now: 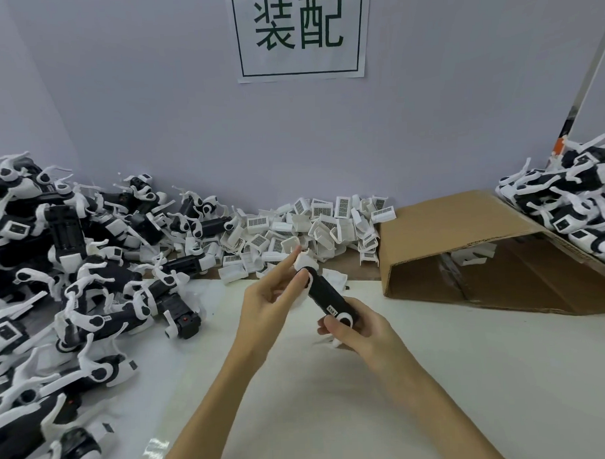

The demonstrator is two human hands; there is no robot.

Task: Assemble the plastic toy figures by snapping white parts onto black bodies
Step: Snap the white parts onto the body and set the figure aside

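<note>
Here a black body [327, 299] is gripped at its near end by the right hand [357, 330], steadied (prob. for snapping) while a white part [304, 263] is pressed on w/ left hand [274, 295] fingers.

black body [327, 299]: smooth matt black plastic, with a small paper-like label near its lower end; held at 6 o'clock of the view
white part [305, 262]: smooth white plastic, slightly glossy, at the upper end of the body
pile of white parts [314, 225]: thin white plastic shells at 12 o'clock, many with a printed dark grid sticker
toy figures, left heap [73, 271]: black and white plastic at 9 o'clock, some white pieces shiny
toy figures, right heap [574, 199]: same two plastics at 3 o'clock
cardboard box [465, 223]: brown corrugated cardboard, matt, rough at edges
table cover [436, 379]: pale smooth sheet, faint gloss
wall sign [301, 33]: white paper, matt, green print
</note>
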